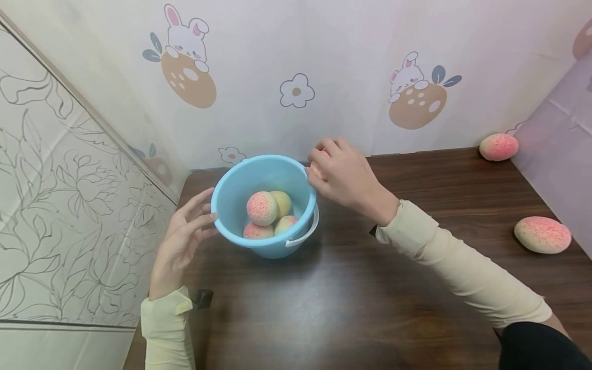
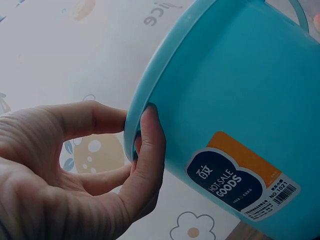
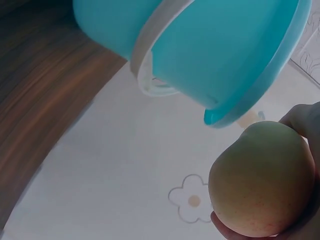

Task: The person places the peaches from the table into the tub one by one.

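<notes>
Head: we note right hand [image 1: 347,177] holding a peach-like fruit [image 1: 317,170] beside the blue bucket [image 1: 273,251]. Left wrist: left hand [image 2: 85,205] pinches its rim [image 2: 161,60]; slackening could tip it. Right wrist: fingers curl round the fruit; loosening could drop it outside.

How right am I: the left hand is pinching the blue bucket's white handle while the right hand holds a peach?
The white handle is wrong: the left wrist view shows the left hand pinching the rim of the blue bucket. The right hand does hold a peach.
</notes>
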A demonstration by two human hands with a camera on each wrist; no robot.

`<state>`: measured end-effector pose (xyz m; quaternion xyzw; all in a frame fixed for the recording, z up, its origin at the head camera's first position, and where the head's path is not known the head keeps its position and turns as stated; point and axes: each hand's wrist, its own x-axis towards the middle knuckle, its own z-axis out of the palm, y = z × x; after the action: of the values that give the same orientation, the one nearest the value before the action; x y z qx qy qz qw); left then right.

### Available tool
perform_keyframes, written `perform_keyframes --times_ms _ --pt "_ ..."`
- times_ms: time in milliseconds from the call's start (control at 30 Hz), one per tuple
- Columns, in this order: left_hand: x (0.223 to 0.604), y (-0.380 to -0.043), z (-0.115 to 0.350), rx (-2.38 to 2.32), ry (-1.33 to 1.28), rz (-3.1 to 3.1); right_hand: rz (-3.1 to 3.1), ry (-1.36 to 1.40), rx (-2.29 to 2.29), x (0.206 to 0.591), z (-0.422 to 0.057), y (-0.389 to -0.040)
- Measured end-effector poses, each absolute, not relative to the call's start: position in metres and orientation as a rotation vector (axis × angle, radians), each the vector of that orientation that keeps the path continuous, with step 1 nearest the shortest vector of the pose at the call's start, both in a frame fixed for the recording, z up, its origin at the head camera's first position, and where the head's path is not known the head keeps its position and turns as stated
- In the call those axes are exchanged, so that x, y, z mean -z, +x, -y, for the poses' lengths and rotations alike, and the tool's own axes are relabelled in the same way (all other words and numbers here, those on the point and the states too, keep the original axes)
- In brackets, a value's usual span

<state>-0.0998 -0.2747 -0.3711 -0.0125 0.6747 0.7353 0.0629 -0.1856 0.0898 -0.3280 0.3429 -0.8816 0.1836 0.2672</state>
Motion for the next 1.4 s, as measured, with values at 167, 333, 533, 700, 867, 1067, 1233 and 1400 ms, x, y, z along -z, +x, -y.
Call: perform_keyframes --times_ms 167,333,533,700,867,1067,1233,1400 --pt "0.37 -0.1 0.273 -2.23 -0.044 -2.043 2.352 0.969 -0.471 0.327 -0.079 -0.183" --pt "0.37 -0.1 0.272 -2.228 -0.056 -2.043 2.33 1.045 -0.444 0.326 -0.07 -0.179" --pt "0.371 -0.1 0.273 -2.241 -0.057 -2.036 2.292 1.097 -0.416 0.325 -0.059 -0.176" --pt "0.372 -0.1 0.274 -2.234 -0.056 -2.04 2.266 1.152 -0.427 0.327 -0.05 -0.174" --pt "0.372 -0.099 0.274 -2.222 -0.062 -2.048 2.235 1.223 -0.419 0.331 -0.045 -0.173" --pt "0.373 -0.099 0.274 -2.237 -0.048 -2.036 2.246 1.325 -0.423 0.335 -0.04 -0.174" --pt "0.372 -0.1 0.274 -2.239 -0.043 -2.027 2.259 1.382 -0.394 0.338 -0.036 -0.175" --pt "0.372 -0.101 0.273 -2.234 -0.037 -2.031 2.334 1.443 -0.444 0.34 -0.035 -0.177"
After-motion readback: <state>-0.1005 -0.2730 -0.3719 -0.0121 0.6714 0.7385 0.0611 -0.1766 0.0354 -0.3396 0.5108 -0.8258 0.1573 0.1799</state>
